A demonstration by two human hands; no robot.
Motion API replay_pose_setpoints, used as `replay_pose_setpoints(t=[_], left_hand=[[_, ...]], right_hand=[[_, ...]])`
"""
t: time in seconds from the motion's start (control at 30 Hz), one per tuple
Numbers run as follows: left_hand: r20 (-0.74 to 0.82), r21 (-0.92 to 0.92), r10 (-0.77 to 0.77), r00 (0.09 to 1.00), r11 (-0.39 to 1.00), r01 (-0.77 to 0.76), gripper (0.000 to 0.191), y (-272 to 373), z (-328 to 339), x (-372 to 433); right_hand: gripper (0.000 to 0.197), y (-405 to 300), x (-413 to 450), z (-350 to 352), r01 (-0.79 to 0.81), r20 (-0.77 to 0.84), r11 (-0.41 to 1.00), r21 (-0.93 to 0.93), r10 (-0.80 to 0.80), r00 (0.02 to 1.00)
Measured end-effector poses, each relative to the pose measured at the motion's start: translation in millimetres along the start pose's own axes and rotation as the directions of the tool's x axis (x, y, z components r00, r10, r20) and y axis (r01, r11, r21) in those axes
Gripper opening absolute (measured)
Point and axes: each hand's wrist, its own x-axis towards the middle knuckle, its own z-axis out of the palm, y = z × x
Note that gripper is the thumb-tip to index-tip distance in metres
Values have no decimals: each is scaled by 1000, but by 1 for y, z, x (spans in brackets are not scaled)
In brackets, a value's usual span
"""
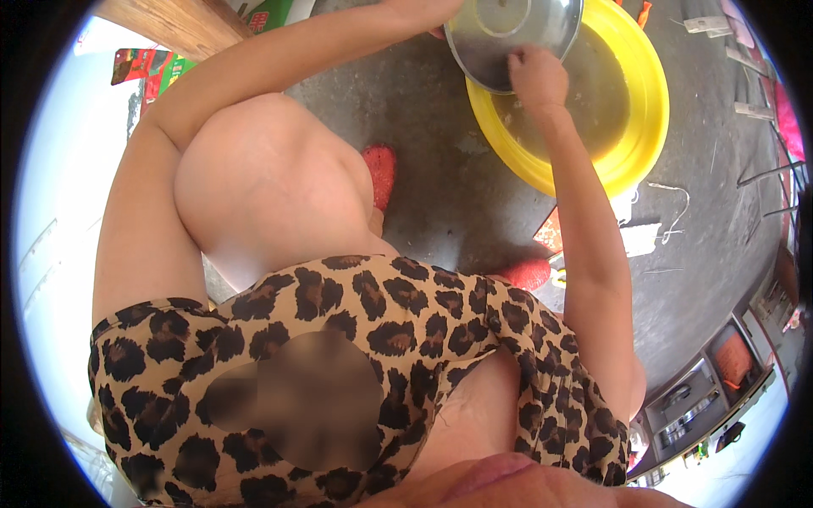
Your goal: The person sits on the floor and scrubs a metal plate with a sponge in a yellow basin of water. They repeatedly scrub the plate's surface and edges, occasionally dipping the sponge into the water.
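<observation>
A round, shiny grey vessel or lid (514, 57) is tilted over the left part of a large yellow plastic basin (654, 101), which holds murky water. My left hand (429, 9), partly cut off by the top edge, grips the vessel's left rim, its fingertips showing beside and under it. With curled fingers, my right hand (540, 76) is at the vessel's lower right part, above the basin. That hand is slightly blurred, and whether it grips anything does not show.
Red slippers (382, 171) are on the grey floor below. By the basin's lower edge lie a red patterned piece (549, 232), a white item (641, 238) and string. A wooden beam (184, 25) and colourful packets (149, 63) are at upper left. Shelves (692, 406) with metalware stand at lower right.
</observation>
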Motion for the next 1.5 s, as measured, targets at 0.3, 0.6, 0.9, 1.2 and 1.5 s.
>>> replay_pose_setpoints(t=[0.3,0.6,0.9,1.2,1.5], left_hand=[[43,59,-45,998,997,42,38,11,-1,-1],[41,-11,17,999,1000,-16,39,-16,3,8],[63,-123,86,994,989,-78,36,-1,-7,2],[255,-299,-157,954,926,232,32,2,-23,-10],[332,-290,-254,908,889,355,31,-22,-26,-7]], right_hand=[[23,-1,-2,-5,82,58,996,-40,-79,995],[20,-6,-6,2,207,-38,974,91,-205,978],[24,42,32,-14,-22,-224,996,85,41,974],[18,-58,2,5,284,-242,907,312,-214,947],[15,-98,-9,-15,355,-147,839,413,-323,935]])
